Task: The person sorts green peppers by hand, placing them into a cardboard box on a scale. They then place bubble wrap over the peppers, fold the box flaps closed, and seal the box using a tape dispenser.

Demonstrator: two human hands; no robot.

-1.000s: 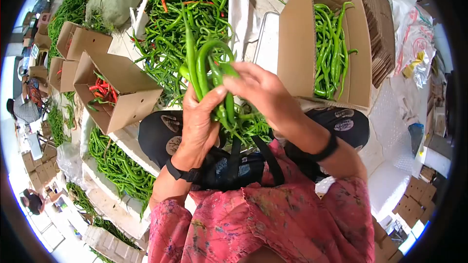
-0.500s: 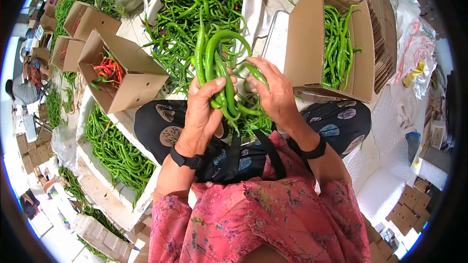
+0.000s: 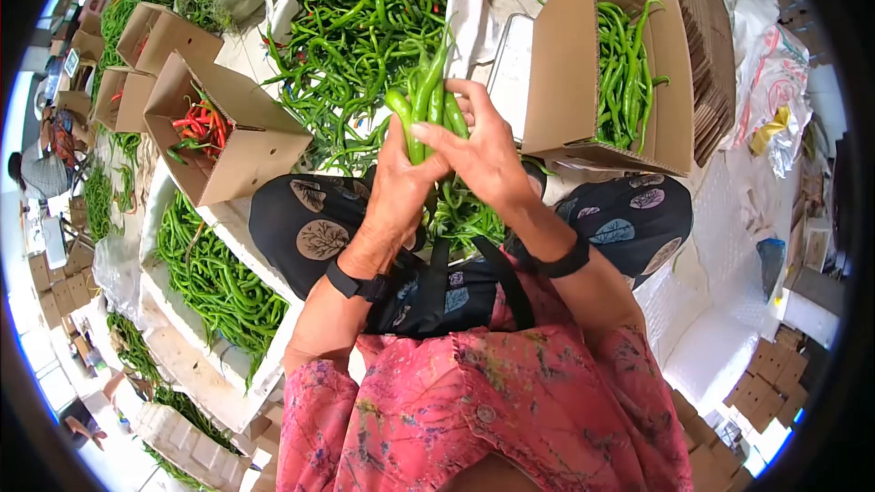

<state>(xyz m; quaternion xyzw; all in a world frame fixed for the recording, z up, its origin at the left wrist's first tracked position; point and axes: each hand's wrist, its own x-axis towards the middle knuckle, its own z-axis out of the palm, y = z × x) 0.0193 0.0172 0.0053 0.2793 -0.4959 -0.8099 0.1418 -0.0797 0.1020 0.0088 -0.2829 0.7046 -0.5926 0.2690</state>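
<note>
Both my hands meet around one bunch of green peppers (image 3: 428, 109), in front of the big pepper heap (image 3: 365, 36). My left hand (image 3: 399, 169) grips the lower part of the bunch from the left. From the right, my right hand (image 3: 481, 146) wraps round it, its thumb across the front. The pepper tips point up and away from me. Right of my hands, an open cardboard box (image 3: 561, 59) holds long green peppers (image 3: 624, 82) lying lengthwise. More loose green peppers (image 3: 465, 219) lie below my hands, between my knees.
A cardboard box (image 3: 260, 164) with red peppers (image 3: 205, 128) stands at the left. Below it is a crate of green peppers (image 3: 219, 282). A white scale (image 3: 512, 68) lies beside the right box, and flattened cardboard (image 3: 715, 82) is stacked behind. A person (image 3: 44, 169) sits far left.
My right hand has closed round the bunch, and my hands have come together. The peppers, earlier spread and curved, are now held in a tighter bundle. The view has shifted slightly.
</note>
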